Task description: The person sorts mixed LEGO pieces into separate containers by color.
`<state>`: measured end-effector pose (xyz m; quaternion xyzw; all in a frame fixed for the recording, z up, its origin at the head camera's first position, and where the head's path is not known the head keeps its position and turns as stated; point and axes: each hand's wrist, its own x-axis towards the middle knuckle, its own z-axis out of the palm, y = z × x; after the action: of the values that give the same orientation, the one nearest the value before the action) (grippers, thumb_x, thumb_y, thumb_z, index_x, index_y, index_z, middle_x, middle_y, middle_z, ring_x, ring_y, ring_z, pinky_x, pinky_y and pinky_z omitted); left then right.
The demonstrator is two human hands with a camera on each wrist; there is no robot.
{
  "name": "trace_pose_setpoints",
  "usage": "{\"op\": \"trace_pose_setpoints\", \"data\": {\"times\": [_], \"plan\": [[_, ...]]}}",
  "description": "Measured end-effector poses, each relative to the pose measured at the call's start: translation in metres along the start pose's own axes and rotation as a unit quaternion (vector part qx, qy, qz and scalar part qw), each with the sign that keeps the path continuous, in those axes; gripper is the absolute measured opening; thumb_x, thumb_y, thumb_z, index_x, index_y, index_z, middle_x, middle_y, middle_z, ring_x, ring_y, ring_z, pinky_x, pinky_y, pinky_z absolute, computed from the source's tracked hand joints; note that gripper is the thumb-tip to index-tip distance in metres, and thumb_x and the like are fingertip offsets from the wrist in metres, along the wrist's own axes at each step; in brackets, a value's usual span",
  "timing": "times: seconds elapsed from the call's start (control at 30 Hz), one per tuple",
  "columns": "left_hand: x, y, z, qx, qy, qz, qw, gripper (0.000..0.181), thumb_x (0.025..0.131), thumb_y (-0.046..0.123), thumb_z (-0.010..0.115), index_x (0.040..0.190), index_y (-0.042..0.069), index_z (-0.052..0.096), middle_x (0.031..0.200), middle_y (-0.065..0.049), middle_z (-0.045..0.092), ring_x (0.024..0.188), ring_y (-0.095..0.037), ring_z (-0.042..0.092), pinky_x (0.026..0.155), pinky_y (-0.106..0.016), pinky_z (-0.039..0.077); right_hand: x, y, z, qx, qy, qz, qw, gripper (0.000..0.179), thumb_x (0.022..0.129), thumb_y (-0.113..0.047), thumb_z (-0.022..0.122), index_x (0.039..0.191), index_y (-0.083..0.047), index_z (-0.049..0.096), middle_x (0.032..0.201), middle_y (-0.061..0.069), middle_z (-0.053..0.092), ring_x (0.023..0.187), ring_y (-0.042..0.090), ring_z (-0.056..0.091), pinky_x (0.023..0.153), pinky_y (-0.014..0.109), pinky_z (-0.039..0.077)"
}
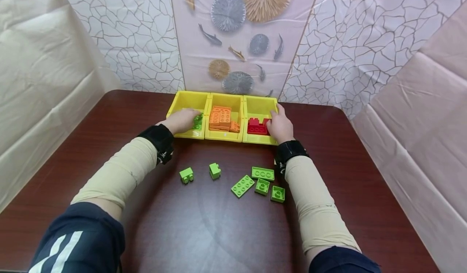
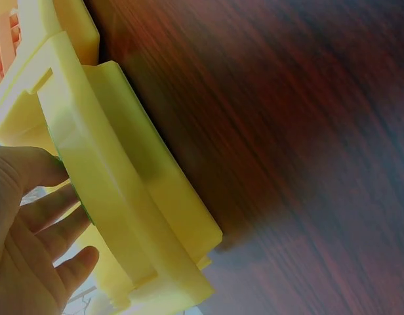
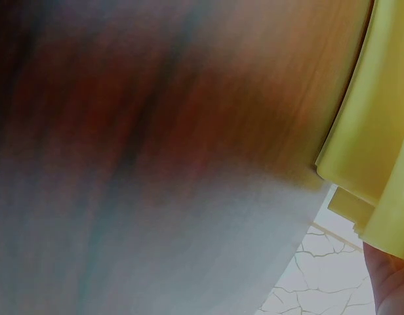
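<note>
Three joined yellow bins (image 1: 224, 137) stand at the back of the table. My left hand (image 1: 181, 121) reaches into the left bin, by green bricks (image 1: 198, 121). In the left wrist view, the fingers of this hand (image 2: 35, 230) pass behind the bin wall (image 2: 97, 177), which hides their tips. My right hand (image 1: 281, 126) is at the right bin's outer side, its thumb side beside red bricks (image 1: 257, 126). Only a sliver of that hand (image 3: 391, 279) shows in the right wrist view, below the bin wall. I cannot tell whether either hand grips a brick.
Orange bricks (image 1: 221, 117) lie in the middle bin. On the brown table (image 1: 204, 232), in front of the bins, lie several green bricks, among them a long one (image 1: 242, 186), a flat one (image 1: 262, 173) and a small one (image 1: 215, 170). Patterned cloth (image 1: 146, 34) hangs behind.
</note>
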<state>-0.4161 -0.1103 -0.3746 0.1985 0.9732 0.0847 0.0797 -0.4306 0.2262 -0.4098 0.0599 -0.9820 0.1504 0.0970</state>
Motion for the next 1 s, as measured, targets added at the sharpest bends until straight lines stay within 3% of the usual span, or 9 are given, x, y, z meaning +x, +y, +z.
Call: {"op": "trace_pose_setpoints", "data": {"times": [0.2,0.4,0.67,0.8,0.9,1.0], "plan": [[-0.013,-0.002,-0.002,0.003,0.01,0.006,0.9999,0.046,0.089,0.003,0.048,0.135,0.003,0.047,0.135,-0.018,0.046,0.126,-0.03,0.041,0.103,-0.044,0.032,-0.001,-0.003,-0.001,0.001,0.001,-0.001,1.0,0.045,0.092,-0.016,0.054,0.133,-0.001,0.048,0.148,0.014,0.023,0.085,0.034,0.059,0.08,0.046,0.049],[-0.042,0.009,-0.005,0.032,0.041,0.02,0.9984,0.043,0.089,0.007,0.051,0.132,0.005,0.051,0.129,-0.015,0.051,0.117,-0.027,0.048,0.096,-0.043,0.039,-0.001,-0.003,0.0,0.002,-0.005,-0.002,1.0,0.045,0.092,-0.016,0.053,0.134,0.0,0.048,0.149,0.014,0.022,0.082,0.034,0.059,0.079,0.046,0.049],[-0.078,0.039,0.008,0.045,0.099,0.126,0.986,0.034,0.087,0.007,0.058,0.121,0.003,0.06,0.114,-0.012,0.06,0.104,-0.026,0.058,0.087,-0.04,0.046,0.001,0.001,-0.004,0.01,-0.004,0.008,0.9999,0.048,0.092,-0.017,0.054,0.136,0.0,0.045,0.149,0.013,0.022,0.091,0.035,0.057,0.084,0.047,0.047],[-0.086,0.062,0.016,0.057,0.133,0.191,0.9709,0.033,0.084,0.007,0.06,0.116,0.004,0.062,0.105,-0.009,0.063,0.094,-0.024,0.061,0.081,-0.037,0.049,0.001,0.001,-0.004,0.007,-0.011,0.004,0.9999,0.048,0.092,-0.017,0.053,0.136,0.001,0.044,0.149,0.014,0.021,0.094,0.036,0.057,0.085,0.047,0.047],[-0.09,0.087,0.023,0.069,0.138,0.246,0.957,0.033,0.084,0.011,0.062,0.116,0.005,0.062,0.104,-0.008,0.064,0.092,-0.022,0.062,0.079,-0.034,0.049,0.001,-0.001,-0.003,0.011,-0.013,0.002,0.9999,0.049,0.092,-0.016,0.053,0.137,0.001,0.044,0.149,0.015,0.021,0.097,0.036,0.056,0.085,0.047,0.047],[-0.093,0.117,0.031,0.097,0.116,0.275,0.9497,0.033,0.085,0.019,0.063,0.117,0.009,0.062,0.105,-0.004,0.064,0.092,-0.018,0.061,0.078,-0.032,0.049,0.0,-0.003,-0.004,0.013,-0.013,0.002,0.9998,0.048,0.092,-0.016,0.053,0.136,0.002,0.044,0.149,0.015,0.021,0.099,0.036,0.056,0.087,0.047,0.046]]}}
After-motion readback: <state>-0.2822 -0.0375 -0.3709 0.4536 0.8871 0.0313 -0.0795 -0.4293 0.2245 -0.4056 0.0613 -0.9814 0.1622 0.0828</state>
